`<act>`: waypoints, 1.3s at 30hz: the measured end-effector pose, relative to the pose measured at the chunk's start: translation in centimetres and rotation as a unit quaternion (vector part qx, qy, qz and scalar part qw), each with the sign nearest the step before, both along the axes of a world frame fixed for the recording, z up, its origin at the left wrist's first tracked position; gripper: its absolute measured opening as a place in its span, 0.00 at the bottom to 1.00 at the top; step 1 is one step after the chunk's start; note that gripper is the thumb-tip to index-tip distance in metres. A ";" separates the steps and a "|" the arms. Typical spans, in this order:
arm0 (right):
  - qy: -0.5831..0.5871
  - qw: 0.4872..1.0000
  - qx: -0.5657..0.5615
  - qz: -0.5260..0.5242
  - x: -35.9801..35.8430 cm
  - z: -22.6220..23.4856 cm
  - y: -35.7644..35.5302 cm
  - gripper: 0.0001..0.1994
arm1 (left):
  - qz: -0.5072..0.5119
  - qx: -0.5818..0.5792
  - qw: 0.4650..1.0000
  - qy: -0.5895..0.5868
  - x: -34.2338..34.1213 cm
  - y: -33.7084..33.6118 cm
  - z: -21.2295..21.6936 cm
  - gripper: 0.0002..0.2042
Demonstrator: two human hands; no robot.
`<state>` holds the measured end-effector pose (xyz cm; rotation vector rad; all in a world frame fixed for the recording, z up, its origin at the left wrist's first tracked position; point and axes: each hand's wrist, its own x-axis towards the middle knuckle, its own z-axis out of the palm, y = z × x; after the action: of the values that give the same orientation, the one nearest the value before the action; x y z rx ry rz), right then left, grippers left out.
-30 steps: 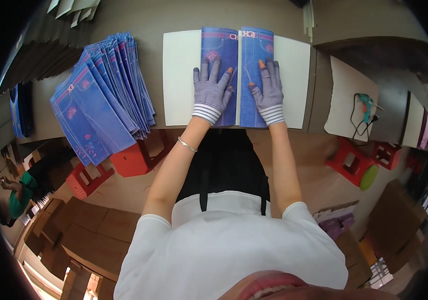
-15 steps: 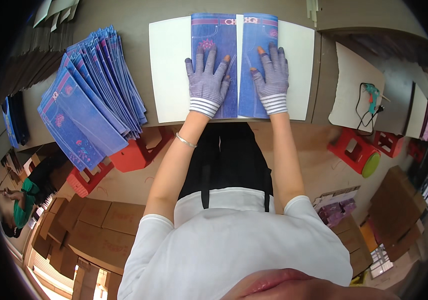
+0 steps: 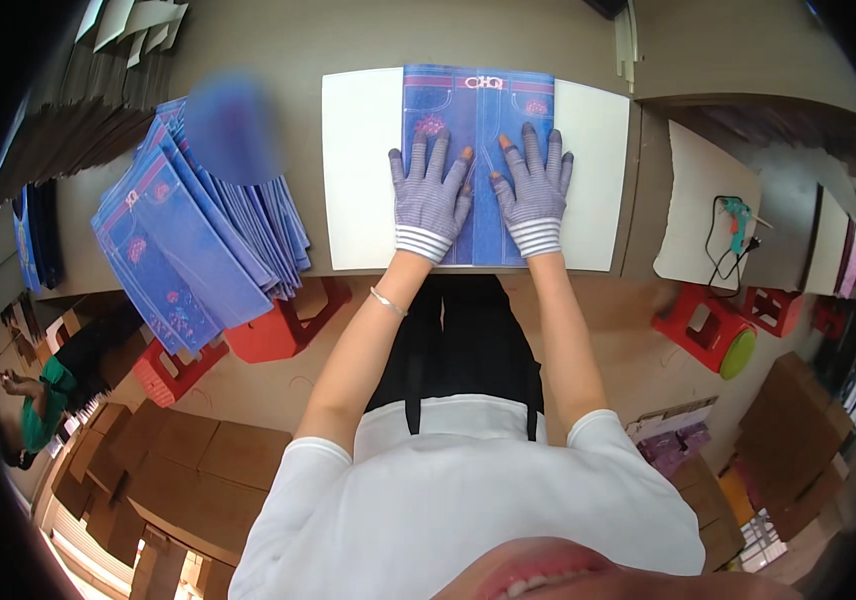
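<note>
Resting on the print: the left hand (image 3: 430,203) and the right hand (image 3: 532,200), in purple-grey striped knit gloves with white-banded cuffs, lie palm down, fingers spread and apart, clamped on nothing.
Denim print: the blue jeans-patterned paper piece (image 3: 484,125) with pink waistband stripe lies under both hands, its two halves meeting between the thumbs; whether they are joined or only abut, I cannot tell.
Long axis: it runs away from the wrists past the fingertips, waistband end pointing away from the body, the other end between the cuffs.
White backing: the flat white sheet (image 3: 361,180) shows outward of each hand; its middle is hidden under the print.
Covered by gloves: part of each half, and the palms' undersides.
Left of the left hand: a fanned stack of blue jeans-patterned sheets (image 3: 193,245), its upper part masked by a blurred blue patch.
Right of the right hand: a teal glue gun (image 3: 735,213) with black cord on a white board (image 3: 688,220).
Nearer the body than the cuffs: red plastic stools (image 3: 273,335), partly cut off by the grey table (image 3: 278,40).
Far left: a person in green (image 3: 40,415), distorted at the dark rim.
</note>
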<state>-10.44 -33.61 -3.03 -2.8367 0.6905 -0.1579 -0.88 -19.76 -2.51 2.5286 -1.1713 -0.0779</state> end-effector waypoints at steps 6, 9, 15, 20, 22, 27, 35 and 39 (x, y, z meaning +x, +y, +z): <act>-0.010 1.000 0.000 -0.001 0.0 0.0 0.1 0.26 | -0.004 0.018 1.000 0.014 -0.7 0.2 0.3 0.25; -0.020 1.000 -0.002 0.018 0.9 0.2 0.2 0.26 | 0.003 0.017 1.000 0.019 -0.6 0.5 0.6 0.24; -0.011 1.000 -0.013 -0.005 -0.2 0.0 0.0 0.26 | -0.040 0.016 0.999 0.027 -1.0 -0.5 0.9 0.23; 0.028 0.999 -0.044 -0.002 -0.8 -0.1 -0.2 0.27 | 0.006 0.032 0.999 0.009 -0.8 0.3 0.2 0.24; -0.015 0.999 -0.037 -0.006 0.0 -0.4 -0.1 0.27 | -0.021 0.029 0.999 0.011 -0.8 -0.1 0.7 0.25; -0.030 0.999 -0.020 0.005 0.3 -0.1 0.0 0.27 | -0.011 0.027 1.000 0.011 -0.9 -0.3 0.6 0.26; -0.008 0.999 -0.035 -0.006 -0.6 -0.1 -1.1 0.27 | -0.001 0.034 0.999 -0.007 -1.6 -1.3 -0.3 0.29; -0.008 1.000 0.001 0.015 0.8 0.4 0.5 0.26 | 0.029 0.057 0.998 -0.004 -0.4 0.3 -0.5 0.28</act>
<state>-9.68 -33.13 -2.67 -2.8402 0.6431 -0.1750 -1.27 -19.47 -2.98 2.6616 -1.1250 -0.1233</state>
